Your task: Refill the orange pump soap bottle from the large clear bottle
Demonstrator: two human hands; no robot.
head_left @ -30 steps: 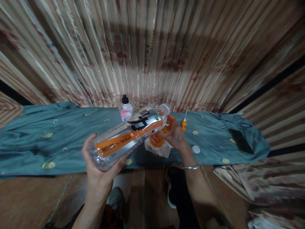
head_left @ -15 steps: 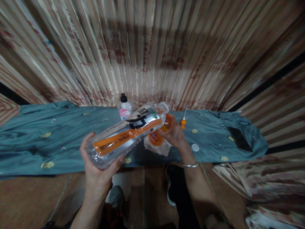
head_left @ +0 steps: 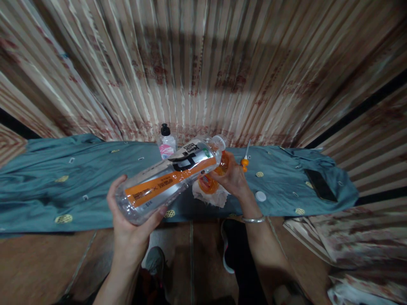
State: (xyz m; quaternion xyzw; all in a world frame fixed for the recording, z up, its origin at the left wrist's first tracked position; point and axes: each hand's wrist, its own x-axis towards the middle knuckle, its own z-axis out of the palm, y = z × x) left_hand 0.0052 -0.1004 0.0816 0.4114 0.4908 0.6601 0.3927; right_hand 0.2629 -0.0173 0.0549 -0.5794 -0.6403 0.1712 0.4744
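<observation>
A big clear plastic bottle [head_left: 171,182] with an orange and silver label lies tilted in the air, its neck toward the upper right. My left hand [head_left: 127,216] is closed round its base. Behind its neck, my right hand [head_left: 233,176] grips the upper part of an orange bottle [head_left: 208,185], which stands on a crumpled white tissue [head_left: 218,200]. The clear bottle hides part of the orange one, so I cannot tell how the two mouths meet. An orange pump top [head_left: 244,162] with a thin tube lies just beyond my right hand.
Behind the clear bottle stands a bottle with a black cap and pink label [head_left: 167,148]. A white cap [head_left: 260,196] and a black phone [head_left: 319,185] lie to the right on the teal cloth [head_left: 95,186]. Pleated curtain [head_left: 203,63] hangs close behind.
Hardly anything differs. Both hands keep their grips, and the clear bottle stays tilted in the same place; the view shifts very slightly.
</observation>
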